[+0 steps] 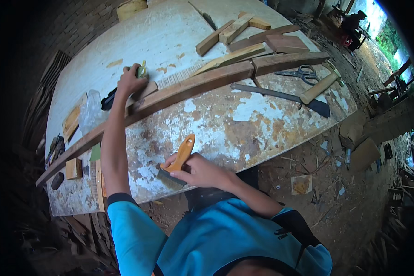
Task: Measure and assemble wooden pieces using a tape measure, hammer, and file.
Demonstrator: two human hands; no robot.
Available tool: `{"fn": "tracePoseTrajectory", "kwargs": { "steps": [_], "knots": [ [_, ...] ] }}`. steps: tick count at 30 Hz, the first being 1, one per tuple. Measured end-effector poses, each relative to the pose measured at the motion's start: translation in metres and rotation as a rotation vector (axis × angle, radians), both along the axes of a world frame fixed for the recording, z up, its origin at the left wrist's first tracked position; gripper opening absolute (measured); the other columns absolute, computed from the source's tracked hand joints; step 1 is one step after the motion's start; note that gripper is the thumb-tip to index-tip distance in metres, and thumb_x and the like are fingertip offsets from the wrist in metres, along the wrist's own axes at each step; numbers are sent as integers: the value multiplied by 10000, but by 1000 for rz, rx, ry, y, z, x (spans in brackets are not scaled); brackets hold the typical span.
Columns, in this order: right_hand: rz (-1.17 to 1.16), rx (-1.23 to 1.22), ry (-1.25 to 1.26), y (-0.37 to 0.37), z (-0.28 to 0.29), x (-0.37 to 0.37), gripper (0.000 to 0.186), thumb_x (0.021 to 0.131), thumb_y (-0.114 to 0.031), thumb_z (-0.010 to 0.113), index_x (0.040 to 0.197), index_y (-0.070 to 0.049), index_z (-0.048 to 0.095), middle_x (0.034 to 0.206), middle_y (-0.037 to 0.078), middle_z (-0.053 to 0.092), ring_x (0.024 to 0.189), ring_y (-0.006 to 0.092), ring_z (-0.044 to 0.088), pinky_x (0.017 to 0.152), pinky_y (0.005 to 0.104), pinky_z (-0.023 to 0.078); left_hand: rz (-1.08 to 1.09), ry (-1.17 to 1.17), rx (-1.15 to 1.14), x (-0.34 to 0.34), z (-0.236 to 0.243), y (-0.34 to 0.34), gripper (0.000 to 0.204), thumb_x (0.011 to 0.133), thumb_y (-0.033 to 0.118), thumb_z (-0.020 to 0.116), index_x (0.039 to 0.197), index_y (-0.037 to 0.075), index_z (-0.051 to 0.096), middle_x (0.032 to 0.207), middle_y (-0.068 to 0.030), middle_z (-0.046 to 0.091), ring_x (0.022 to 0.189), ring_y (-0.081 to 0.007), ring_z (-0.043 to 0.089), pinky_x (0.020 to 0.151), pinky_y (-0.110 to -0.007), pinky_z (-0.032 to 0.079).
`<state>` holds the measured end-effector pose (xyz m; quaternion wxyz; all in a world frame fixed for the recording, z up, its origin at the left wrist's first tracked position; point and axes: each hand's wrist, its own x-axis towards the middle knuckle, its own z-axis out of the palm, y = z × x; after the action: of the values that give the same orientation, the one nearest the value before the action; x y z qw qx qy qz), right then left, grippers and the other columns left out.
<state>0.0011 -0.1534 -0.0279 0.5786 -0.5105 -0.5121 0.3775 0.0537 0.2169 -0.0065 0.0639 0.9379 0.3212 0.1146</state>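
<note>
My right hand [200,170] is closed around the orange wooden handle of a brush [185,152]. Its dark bristles point down onto the worn tabletop near the front edge. Stretched out over the table, my left hand [131,81] has its fingers round a small yellow-green thing [142,70], partly hidden, whose kind I cannot make out. Under that arm runs a long brown wooden beam [193,88], lying across the table. Beside my left wrist lie a black object [108,100] and a clear plastic bag [91,112].
On the right lie scissors [303,73], a hammer [319,87] and a long dark metal tool [280,94]. Several wood pieces [237,28] and a saw [208,19] are at the back. A wood block [73,169] sits front left. Far right, a person [352,25] sits.
</note>
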Motion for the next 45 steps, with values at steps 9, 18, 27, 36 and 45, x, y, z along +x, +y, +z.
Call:
{"fn": "tracePoseTrajectory", "kwargs": {
  "steps": [9, 18, 27, 36, 45],
  "knots": [
    [-66, -276, -42, -7, 39, 31, 273, 908, -227, 547, 1135, -85, 595, 1101, 74, 633, 977, 157, 598, 864, 304, 472, -60, 77, 219, -19, 2, -9, 652, 746, 609, 600, 1308, 321, 434, 1397, -171, 313, 1291, -366, 306, 1020, -566, 217],
    [-605, -209, -1045, 23, 20, 101, 207, 819, -52, 587, 1007, -107, 658, 1038, 67, 665, 809, 171, 656, 679, 308, 517, -244, -266, 337, -62, 2, -61, 420, 821, 390, 605, 1174, 172, 539, 1253, -155, 445, 1153, -339, 427, 960, -481, 324],
    [-235, -118, -780, 50, 27, 83, 319, 758, 29, 577, 1018, -133, 666, 952, 87, 668, 858, 244, 649, 733, 341, 517, -437, -908, 276, -68, 30, -96, 158, 745, 17, 641, 902, 32, 626, 898, -131, 621, 872, -282, 590, 768, -354, 446],
    [-341, -82, -815, 43, 47, 92, 319, 742, 4, 595, 992, -177, 673, 866, 118, 647, 791, 292, 611, 716, 359, 496, -957, -963, 486, -202, 214, -229, 379, 911, 296, 332, 1095, 21, 518, 1114, -193, 549, 1137, -370, 491, 985, -508, 371],
    [-349, 72, -732, 56, 11, 91, 319, 739, 9, 570, 1020, -124, 641, 1029, 92, 644, 958, 291, 607, 831, 395, 486, -1299, -560, 252, -215, 238, -280, 406, 895, 374, 367, 1089, 45, 506, 1049, -170, 536, 1024, -335, 499, 861, -473, 412]
  ]
}}
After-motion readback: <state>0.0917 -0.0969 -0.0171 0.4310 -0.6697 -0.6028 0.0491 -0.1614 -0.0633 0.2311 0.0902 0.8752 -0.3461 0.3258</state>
